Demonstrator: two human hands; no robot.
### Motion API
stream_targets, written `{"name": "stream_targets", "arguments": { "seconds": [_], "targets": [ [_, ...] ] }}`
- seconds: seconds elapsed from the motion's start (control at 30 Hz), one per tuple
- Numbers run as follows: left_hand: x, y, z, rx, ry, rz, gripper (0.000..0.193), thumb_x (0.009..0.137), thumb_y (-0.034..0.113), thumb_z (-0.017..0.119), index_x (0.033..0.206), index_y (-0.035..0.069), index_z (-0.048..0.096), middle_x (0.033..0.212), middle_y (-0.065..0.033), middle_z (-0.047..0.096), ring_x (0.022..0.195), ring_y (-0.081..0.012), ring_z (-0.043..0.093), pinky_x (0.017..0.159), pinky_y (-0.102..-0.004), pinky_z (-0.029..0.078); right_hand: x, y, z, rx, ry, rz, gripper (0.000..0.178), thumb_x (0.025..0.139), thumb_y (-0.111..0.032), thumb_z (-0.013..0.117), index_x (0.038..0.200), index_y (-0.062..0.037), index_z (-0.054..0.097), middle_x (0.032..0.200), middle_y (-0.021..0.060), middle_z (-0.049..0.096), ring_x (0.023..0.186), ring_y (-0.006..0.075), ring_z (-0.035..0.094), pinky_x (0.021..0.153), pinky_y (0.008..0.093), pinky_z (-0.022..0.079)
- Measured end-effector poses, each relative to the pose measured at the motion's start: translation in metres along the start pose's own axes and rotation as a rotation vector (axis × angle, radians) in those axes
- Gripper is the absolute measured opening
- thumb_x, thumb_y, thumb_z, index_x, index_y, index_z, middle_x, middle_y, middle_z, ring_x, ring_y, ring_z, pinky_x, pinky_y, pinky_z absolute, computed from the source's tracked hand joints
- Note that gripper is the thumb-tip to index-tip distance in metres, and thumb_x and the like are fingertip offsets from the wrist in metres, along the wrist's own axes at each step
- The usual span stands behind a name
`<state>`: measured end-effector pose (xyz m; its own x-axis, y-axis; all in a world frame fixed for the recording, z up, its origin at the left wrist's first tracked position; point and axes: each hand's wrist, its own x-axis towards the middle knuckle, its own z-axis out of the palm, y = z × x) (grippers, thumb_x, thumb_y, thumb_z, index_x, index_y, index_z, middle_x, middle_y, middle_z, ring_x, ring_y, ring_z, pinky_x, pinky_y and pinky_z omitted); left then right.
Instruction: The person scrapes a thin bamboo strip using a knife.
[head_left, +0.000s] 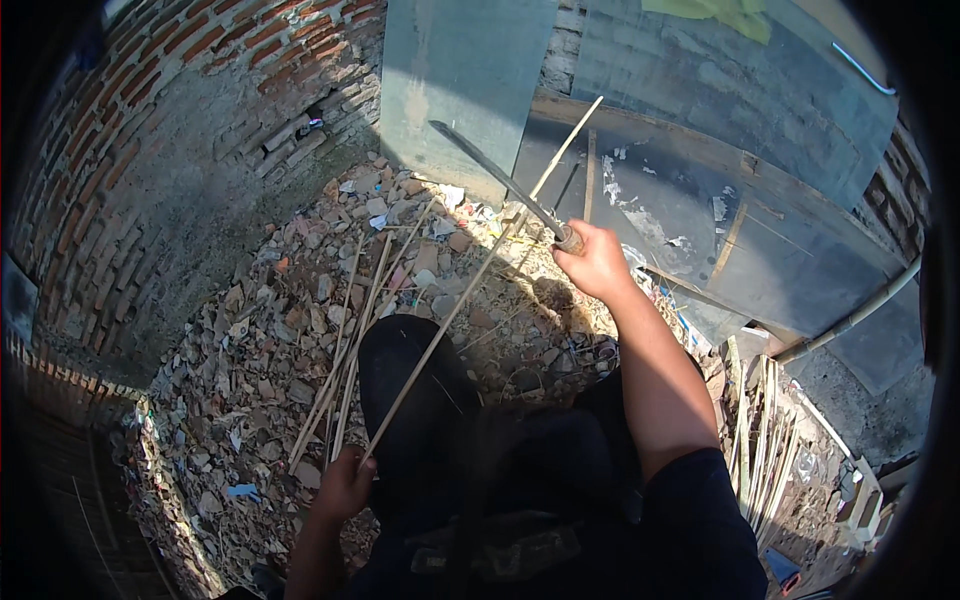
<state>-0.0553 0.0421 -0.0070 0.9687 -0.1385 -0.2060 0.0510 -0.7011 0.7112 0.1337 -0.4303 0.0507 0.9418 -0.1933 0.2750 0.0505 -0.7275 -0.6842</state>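
My right hand (600,264) is closed round the handle of a machete (492,172), whose dark blade points up and to the left. The blade crosses over or touches a long, thin bamboo strip (432,350); which of the two I cannot tell. My left hand (346,484) grips the lower end of that strip, near my left knee. The strip slants up to the right, past the machete, with its far end in front of a dark panel. Several more bamboo strips (350,372) lie on the rubble just left of my knee.
Broken brick and stone rubble (290,340) covers the ground, with scraps of litter. A brick wall (110,160) stands left; grey-blue sheet panels (455,90) stand ahead. At right lie a bundle of bamboo strips (765,430) and a leaning pole (850,318).
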Motion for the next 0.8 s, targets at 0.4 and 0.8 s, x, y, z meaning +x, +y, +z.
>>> {"name": "stream_targets", "arguments": {
  "seconds": [0.4, 0.8],
  "targets": [
    [0.026, 0.033, 0.004, 0.187, 0.028, 0.085, 0.037, 0.104, 0.035, 0.052, 0.091, 0.000, 0.059, 0.076, -0.0269, 0.062, 0.078, -0.0497, 0.064, 0.067, -0.0512, 0.049, -0.017, -0.025, 0.034, -0.397, -0.434, -0.312, 0.037, 0.073, -0.022, 0.073, 0.107, -0.0100, 0.067, 0.080, 0.0166, 0.071, 0.085, 0.0372, 0.069, 0.078, 0.0491, 0.054],
    [0.042, 0.021, 0.005, 0.216, 0.017, 0.132, 0.041, 0.106, 0.035, 0.048, 0.088, -0.001, 0.058, 0.071, -0.0251, 0.061, 0.071, -0.0477, 0.064, 0.063, -0.0501, 0.048, -0.004, -0.017, 0.044, -0.349, -0.480, -0.215, 0.028, 0.078, -0.020, 0.069, 0.103, -0.0066, 0.069, 0.084, 0.0170, 0.074, 0.086, 0.0316, 0.073, 0.080, 0.0444, 0.058]
  ]
}}
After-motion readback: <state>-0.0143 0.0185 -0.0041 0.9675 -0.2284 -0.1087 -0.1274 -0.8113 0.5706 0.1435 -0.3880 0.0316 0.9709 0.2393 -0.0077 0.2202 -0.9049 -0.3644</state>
